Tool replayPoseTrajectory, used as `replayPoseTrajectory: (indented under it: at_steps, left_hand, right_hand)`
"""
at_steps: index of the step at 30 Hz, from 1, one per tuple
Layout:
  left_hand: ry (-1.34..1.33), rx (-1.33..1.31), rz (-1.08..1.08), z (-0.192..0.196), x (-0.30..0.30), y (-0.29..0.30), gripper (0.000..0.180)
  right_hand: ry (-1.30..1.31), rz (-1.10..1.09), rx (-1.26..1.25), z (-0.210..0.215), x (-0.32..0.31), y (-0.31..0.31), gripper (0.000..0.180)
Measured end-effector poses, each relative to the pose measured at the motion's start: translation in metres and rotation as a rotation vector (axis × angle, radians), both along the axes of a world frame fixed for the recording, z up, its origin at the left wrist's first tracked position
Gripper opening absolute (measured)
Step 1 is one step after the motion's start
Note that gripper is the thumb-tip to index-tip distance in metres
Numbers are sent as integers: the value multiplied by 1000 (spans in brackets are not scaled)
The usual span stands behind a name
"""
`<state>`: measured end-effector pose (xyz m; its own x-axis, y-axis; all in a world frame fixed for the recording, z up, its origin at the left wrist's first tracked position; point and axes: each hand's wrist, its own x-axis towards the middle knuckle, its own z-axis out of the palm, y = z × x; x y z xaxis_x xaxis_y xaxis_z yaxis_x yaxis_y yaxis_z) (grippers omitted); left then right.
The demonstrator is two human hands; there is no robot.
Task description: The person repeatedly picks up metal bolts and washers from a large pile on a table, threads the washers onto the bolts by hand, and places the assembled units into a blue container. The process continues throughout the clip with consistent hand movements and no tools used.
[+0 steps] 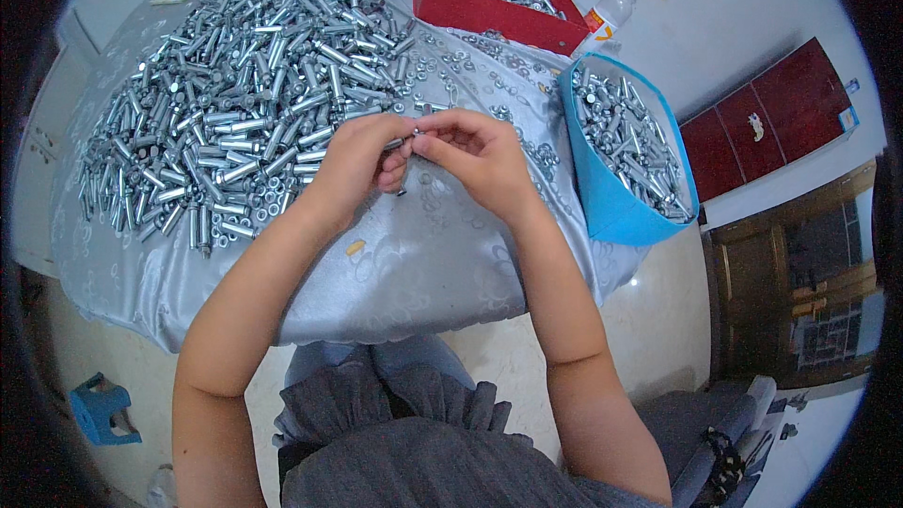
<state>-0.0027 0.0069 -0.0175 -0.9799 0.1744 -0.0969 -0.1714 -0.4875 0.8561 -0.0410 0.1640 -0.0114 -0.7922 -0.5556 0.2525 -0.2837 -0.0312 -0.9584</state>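
Observation:
Both my hands meet over the table, just right of a big heap of silver sleeve anchor bolts (273, 75). My left hand (357, 160) is closed around a metal bolt (397, 143), its fingers curled inward. Below those fingers pokes the end of another metal piece (402, 192). My right hand (484, 158) pinches thumb against forefinger at the bolt's tip. A small metal part shows there, too small to tell whether it is a nut or the bolt's own end. Loose nuts and washers (451, 63) lie scattered beyond my hands.
A shiny grey cloth (423, 282) covers the table. To the right stands a blue fabric bin (616, 223) full of bolts; a red box (494, 23) at the back holds more. Beside it is a plastic bottle (613, 11). A blue stool (102, 411) stands on the floor, lower left.

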Motion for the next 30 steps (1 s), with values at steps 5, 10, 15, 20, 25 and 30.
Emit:
replayPoseTrajectory:
  at_steps: [5,10,15,20,25,30]
  left_hand:
    - [142,-271,63,-2,2,4,22]
    - [179,-324,52,2,4,4,20]
    - [89,-279,47,10,4,1,21]
    - [13,-204,56,12,6,-7,19]
    - [16,-263,46,14,5,-4,19]
    - [-15,-293,52,9,4,0,21]
  right_hand:
    - [-172,48,-35,6,1,1,15]
    - [-245,102,42,8,-1,6,21]
    - [-172,72,21,15,1,7,23]
    - [47,-458,140,5,-34,31,19]
    - [409,-851,487,-11,-56,56,17]
    - [420,-788,766,-23,-58,56,22]
